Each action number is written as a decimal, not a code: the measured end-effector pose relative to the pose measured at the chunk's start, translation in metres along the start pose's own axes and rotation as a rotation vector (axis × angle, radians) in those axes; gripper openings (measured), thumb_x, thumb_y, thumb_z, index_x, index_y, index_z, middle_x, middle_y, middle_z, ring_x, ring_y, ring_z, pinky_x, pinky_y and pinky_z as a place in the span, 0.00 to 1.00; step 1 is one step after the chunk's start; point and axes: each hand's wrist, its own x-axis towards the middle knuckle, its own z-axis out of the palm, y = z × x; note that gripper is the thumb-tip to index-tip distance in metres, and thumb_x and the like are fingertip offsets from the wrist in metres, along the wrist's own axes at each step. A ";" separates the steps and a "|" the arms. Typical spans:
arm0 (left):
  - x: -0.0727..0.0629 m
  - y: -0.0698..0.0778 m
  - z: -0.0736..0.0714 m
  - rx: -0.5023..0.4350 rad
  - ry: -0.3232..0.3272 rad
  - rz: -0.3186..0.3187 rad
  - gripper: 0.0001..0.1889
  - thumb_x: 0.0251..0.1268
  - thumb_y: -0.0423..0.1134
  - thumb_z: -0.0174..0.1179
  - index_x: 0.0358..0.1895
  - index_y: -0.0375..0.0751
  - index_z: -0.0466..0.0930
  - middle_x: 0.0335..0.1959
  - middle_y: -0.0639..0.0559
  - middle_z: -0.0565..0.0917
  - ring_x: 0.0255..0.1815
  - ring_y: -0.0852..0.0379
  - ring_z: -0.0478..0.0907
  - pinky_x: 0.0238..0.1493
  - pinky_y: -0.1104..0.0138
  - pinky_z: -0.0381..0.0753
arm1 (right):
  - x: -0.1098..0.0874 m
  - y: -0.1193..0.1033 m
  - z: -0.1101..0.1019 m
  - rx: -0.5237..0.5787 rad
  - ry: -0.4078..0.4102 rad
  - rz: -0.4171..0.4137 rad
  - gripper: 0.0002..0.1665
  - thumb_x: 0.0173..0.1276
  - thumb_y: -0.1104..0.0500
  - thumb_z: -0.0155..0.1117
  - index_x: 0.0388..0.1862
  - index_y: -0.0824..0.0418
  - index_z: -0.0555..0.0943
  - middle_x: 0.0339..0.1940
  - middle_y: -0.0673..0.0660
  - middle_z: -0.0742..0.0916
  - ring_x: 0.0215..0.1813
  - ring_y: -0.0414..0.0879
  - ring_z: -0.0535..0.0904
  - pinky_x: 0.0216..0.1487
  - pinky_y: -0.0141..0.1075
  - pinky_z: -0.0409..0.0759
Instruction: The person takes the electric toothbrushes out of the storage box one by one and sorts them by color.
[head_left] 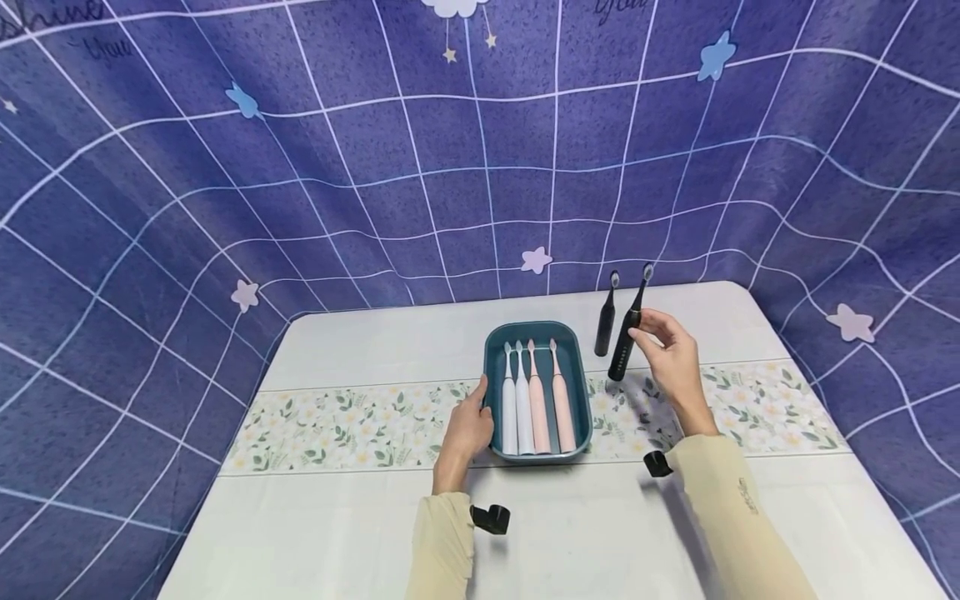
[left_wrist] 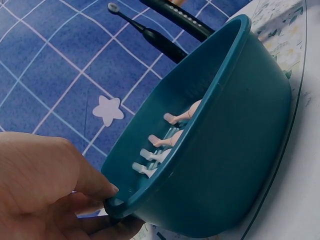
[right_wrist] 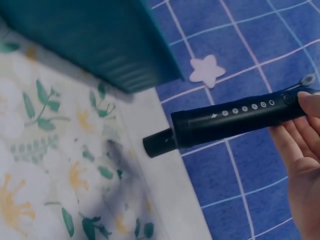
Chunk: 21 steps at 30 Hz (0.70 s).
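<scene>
A teal plastic basin (head_left: 582, 433) stands on the table with two white electric toothbrushes (head_left: 509, 412) and two pink ones (head_left: 562, 408) lying side by side in it. My left hand (head_left: 467, 427) grips the basin's left rim; in the left wrist view the thumb (left_wrist: 95, 180) is on the rim with fingers below it. To the basin's right, my right hand (head_left: 673, 358) holds a black electric toothbrush (right_wrist: 230, 117) between thumb and fingers, its head pointing up. Just left of it, a second black electric toothbrush (head_left: 604, 325) stands upright on the table.
The white table (head_left: 337, 533) has a floral strip (head_left: 330, 425) across its middle. Behind and at both sides hangs a blue grid-patterned curtain (head_left: 375, 208) with stars. Each wrist wears a small black device (head_left: 491, 519).
</scene>
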 end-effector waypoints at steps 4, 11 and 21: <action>0.000 0.001 -0.001 -0.004 -0.003 -0.001 0.29 0.73 0.31 0.44 0.75 0.46 0.54 0.70 0.36 0.66 0.23 0.52 0.72 0.29 0.63 0.70 | 0.005 0.010 -0.001 -0.039 0.021 -0.008 0.19 0.61 0.74 0.63 0.52 0.78 0.76 0.44 0.65 0.85 0.45 0.36 0.82 0.50 0.23 0.77; 0.001 0.002 0.001 0.011 0.022 0.009 0.29 0.72 0.30 0.44 0.75 0.45 0.55 0.70 0.37 0.66 0.37 0.47 0.79 0.38 0.59 0.74 | 0.016 0.029 -0.005 -0.071 0.031 -0.059 0.19 0.61 0.74 0.63 0.52 0.78 0.75 0.46 0.75 0.82 0.45 0.35 0.82 0.49 0.25 0.78; 0.000 0.001 0.003 -0.010 0.027 -0.006 0.29 0.72 0.31 0.44 0.75 0.46 0.55 0.70 0.39 0.66 0.56 0.45 0.76 0.53 0.54 0.72 | 0.024 0.047 -0.005 -0.057 0.074 -0.116 0.20 0.60 0.76 0.63 0.51 0.79 0.75 0.46 0.78 0.81 0.46 0.38 0.83 0.50 0.27 0.78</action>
